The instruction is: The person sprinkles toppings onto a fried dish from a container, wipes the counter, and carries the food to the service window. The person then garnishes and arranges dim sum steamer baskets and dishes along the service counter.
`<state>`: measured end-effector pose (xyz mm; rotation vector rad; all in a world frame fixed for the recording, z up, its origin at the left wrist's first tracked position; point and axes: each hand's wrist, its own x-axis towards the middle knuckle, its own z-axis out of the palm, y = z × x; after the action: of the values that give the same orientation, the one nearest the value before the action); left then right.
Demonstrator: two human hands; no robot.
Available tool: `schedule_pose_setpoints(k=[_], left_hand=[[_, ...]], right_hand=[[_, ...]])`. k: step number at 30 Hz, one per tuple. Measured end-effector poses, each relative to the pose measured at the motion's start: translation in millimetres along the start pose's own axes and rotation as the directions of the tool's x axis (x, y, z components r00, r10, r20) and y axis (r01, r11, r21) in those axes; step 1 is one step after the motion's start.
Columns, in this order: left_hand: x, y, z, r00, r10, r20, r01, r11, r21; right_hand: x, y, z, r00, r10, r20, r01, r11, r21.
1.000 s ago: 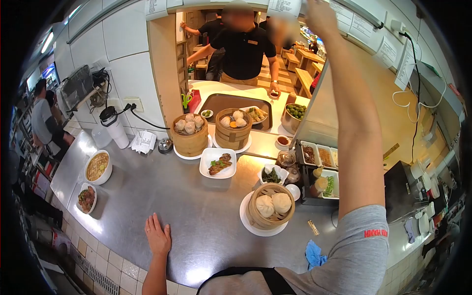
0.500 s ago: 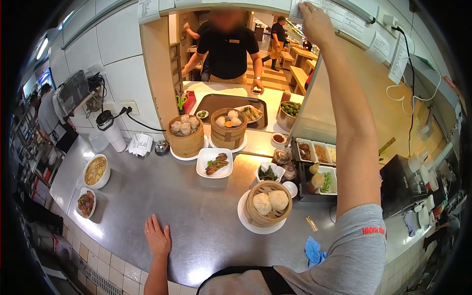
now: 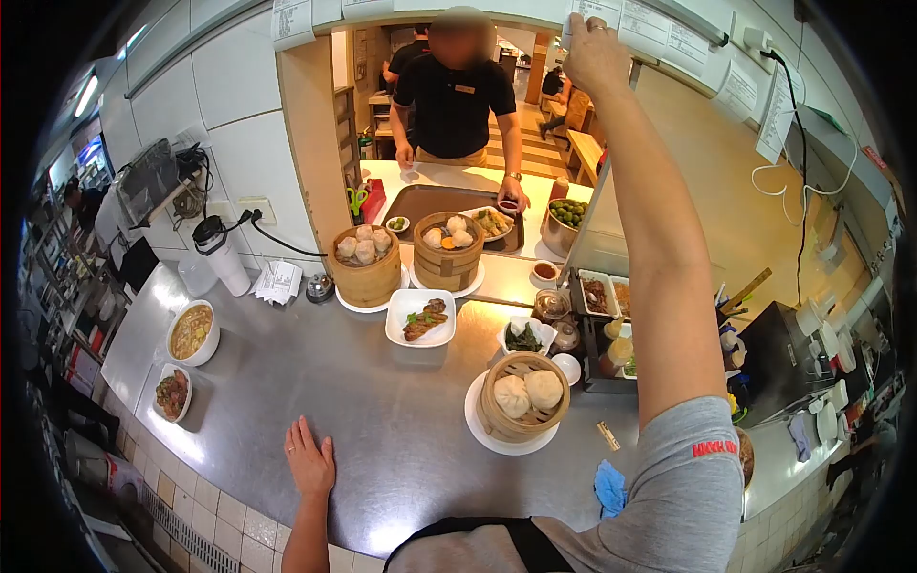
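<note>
My left hand [image 3: 310,460] lies flat with its fingers stretched out on the steel counter [image 3: 382,411]. High at the top of the hatch, my right hand [image 3: 597,59] is closed, its fingers on a printed order slip [image 3: 568,31] at the rail. The fingertips partly cover that slip. Further along the counter stand a bamboo steamer [image 3: 508,427] with two buns on a plate, a square white dish [image 3: 420,336] of brown, green-topped food, a noodle soup bowl [image 3: 193,332] and a small bowl [image 3: 172,393] of meat.
Two more bamboo steamers [image 3: 368,285] of dumplings stand by the hatch. Across it, a person [image 3: 458,105] holds a small dark sauce dish [image 3: 508,205] over a brown tray [image 3: 415,202]. A call bell [image 3: 320,288], sauce bottles [image 3: 616,355] and a blue cloth [image 3: 609,489] are nearby.
My right hand has shifted slightly left along the slips; my left hand stays on the counter. The person opposite has brought the sauce dish nearer, over the tray.
</note>
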<state>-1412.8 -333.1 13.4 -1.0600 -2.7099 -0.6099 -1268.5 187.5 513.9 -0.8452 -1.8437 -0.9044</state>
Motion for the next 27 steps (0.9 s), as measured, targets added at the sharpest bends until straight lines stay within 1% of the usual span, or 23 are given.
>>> schedule_pose_setpoints(k=[2,5,8,11,14,20,23,26,27], left_hand=[[0.0,0.5,-0.4,1.000,-0.003,0.000,0.003,1.000,0.001],[-0.5,0.2,-0.5,1.000,0.004,-0.004,-0.004,1.000,-0.008],[0.4,2.4,-2.1,1.000,0.004,-0.006,-0.004,1.000,-0.010],[-0.2,0.2,0.3,1.000,0.011,-0.019,-0.011,1.000,-0.008],[0.0,-1.1,0.5,1.000,0.015,-0.021,-0.015,1.000,-0.008],[-0.1,1.0,-1.3,1.000,0.000,-0.008,0.000,1.000,-0.010],[0.2,1.0,-1.1,1.000,-0.004,-0.006,0.004,1.000,-0.008],[0.2,-0.1,-0.2,1.000,-0.008,-0.004,0.008,1.000,-0.011],[0.5,-0.1,-0.2,1.000,-0.008,-0.002,0.008,1.000,-0.014]], right_hand=[[1.5,-2.9,-2.9,0.999,0.013,0.052,-0.010,0.999,-0.041],[-1.6,-2.7,-10.3,0.995,-0.073,0.066,0.078,0.994,-0.071],[-2.9,-7.3,-26.0,0.999,-0.028,0.014,0.026,0.993,0.118],[3.2,-12.1,-24.0,0.998,0.061,0.028,-0.063,0.996,0.066],[12.8,-9.5,-9.9,0.994,0.089,0.065,-0.090,0.996,0.008],[2.2,-16.6,-37.4,0.993,0.036,0.113,-0.039,0.999,0.024],[14.5,-9.9,-11.2,0.991,0.125,0.057,-0.126,0.992,0.013],[19.7,-11.0,-8.4,0.983,0.151,0.100,-0.149,0.988,-0.030],[17.0,-13.1,-19.6,0.984,0.120,0.130,-0.120,0.993,-0.008]])
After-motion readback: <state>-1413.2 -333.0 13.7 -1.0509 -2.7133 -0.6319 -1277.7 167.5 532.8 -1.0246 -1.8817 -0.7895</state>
